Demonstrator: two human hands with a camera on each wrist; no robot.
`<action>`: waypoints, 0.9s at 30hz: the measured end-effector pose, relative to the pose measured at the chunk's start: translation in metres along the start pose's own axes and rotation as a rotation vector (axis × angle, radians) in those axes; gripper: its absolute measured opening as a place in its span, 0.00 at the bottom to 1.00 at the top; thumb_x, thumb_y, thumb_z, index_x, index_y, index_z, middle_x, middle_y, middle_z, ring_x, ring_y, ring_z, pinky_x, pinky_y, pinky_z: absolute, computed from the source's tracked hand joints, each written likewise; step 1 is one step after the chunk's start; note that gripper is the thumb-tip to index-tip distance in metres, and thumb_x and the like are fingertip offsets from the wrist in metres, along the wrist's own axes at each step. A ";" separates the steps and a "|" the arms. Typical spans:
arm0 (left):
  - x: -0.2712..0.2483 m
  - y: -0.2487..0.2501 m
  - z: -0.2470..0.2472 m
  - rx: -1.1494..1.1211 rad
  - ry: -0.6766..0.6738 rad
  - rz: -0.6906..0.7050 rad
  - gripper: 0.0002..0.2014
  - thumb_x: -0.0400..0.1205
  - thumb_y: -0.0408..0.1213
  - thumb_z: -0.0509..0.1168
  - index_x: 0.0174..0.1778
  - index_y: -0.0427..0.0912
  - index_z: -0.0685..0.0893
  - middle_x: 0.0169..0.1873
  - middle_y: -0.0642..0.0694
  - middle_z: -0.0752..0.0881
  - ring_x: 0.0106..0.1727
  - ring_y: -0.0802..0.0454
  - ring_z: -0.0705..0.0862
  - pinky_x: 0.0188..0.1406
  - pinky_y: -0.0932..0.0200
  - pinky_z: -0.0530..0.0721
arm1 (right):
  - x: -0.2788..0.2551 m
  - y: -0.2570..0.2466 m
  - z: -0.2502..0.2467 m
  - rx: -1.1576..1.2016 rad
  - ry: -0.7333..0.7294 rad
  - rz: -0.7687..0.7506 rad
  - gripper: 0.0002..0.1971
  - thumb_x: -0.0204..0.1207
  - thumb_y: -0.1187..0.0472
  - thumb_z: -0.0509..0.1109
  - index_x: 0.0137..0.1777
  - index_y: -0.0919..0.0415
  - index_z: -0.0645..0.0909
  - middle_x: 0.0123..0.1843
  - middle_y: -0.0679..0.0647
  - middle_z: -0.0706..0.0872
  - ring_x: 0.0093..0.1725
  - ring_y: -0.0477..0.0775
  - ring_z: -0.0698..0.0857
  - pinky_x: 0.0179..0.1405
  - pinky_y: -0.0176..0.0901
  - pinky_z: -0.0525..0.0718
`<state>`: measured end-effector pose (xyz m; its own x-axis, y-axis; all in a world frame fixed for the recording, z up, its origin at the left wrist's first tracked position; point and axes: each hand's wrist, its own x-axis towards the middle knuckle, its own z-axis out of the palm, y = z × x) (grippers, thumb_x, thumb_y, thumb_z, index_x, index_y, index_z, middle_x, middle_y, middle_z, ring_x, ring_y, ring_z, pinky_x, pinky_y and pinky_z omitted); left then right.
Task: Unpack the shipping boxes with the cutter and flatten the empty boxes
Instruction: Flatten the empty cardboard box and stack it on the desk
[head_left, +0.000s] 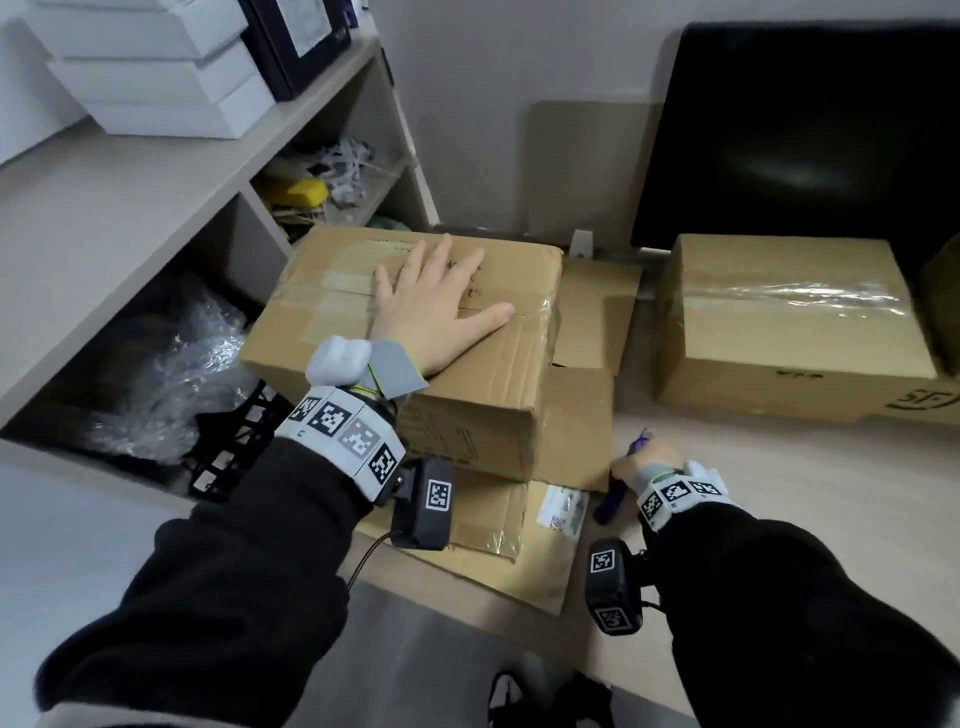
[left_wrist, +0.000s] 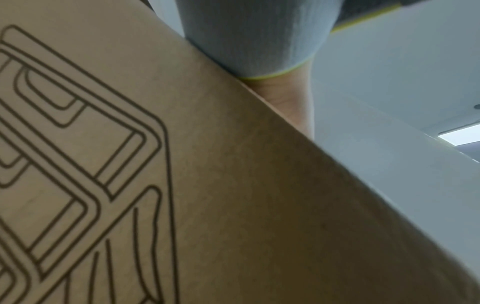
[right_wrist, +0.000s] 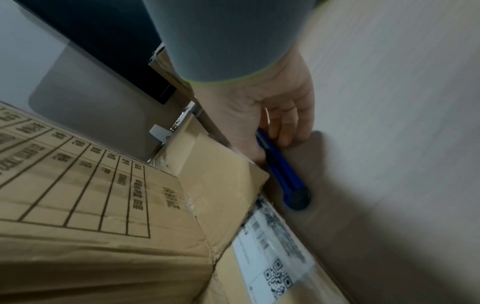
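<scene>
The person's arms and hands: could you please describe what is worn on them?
Both arms wear black sleeves. Each wrist carries a white band printed with black square code markers, plus a black camera block bearing a similar marker, with a thin black cable. Grey cuffs edged in yellow-green show at the left hand and right hand, which are bare.

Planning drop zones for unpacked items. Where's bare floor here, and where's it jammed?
Free: the wood floor right of the cutter, in front of the second taped box. Also the shelf top beside the white boxes. Crowded: flattened cardboard under the near box, and the cubbies, one stuffed with bubble wrap.
</scene>
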<state>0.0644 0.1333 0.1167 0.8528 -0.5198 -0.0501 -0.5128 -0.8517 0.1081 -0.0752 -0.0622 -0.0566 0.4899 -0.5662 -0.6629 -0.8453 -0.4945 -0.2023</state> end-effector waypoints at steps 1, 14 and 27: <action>-0.001 -0.001 0.001 -0.007 0.004 0.000 0.37 0.79 0.70 0.49 0.83 0.61 0.52 0.85 0.51 0.47 0.85 0.48 0.43 0.79 0.31 0.42 | -0.001 0.000 0.001 -0.008 0.004 0.003 0.15 0.71 0.59 0.74 0.55 0.65 0.79 0.44 0.58 0.84 0.53 0.58 0.85 0.44 0.41 0.80; -0.003 -0.007 0.005 -0.014 0.007 -0.007 0.37 0.78 0.70 0.50 0.83 0.61 0.55 0.85 0.52 0.49 0.85 0.48 0.45 0.79 0.32 0.44 | -0.021 -0.010 -0.026 0.501 0.034 -0.014 0.17 0.76 0.54 0.61 0.50 0.69 0.81 0.45 0.65 0.86 0.47 0.66 0.87 0.45 0.48 0.80; 0.027 0.022 -0.039 0.067 -0.152 -0.055 0.37 0.73 0.68 0.61 0.72 0.47 0.69 0.70 0.39 0.70 0.69 0.35 0.71 0.64 0.46 0.73 | -0.094 -0.068 -0.121 0.916 0.022 -0.471 0.04 0.82 0.62 0.57 0.47 0.60 0.72 0.32 0.55 0.76 0.20 0.49 0.67 0.21 0.36 0.63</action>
<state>0.0797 0.1030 0.1566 0.8577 -0.4717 -0.2044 -0.4751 -0.8792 0.0352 -0.0378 -0.0546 0.1067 0.8097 -0.4613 -0.3627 -0.4004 0.0176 -0.9162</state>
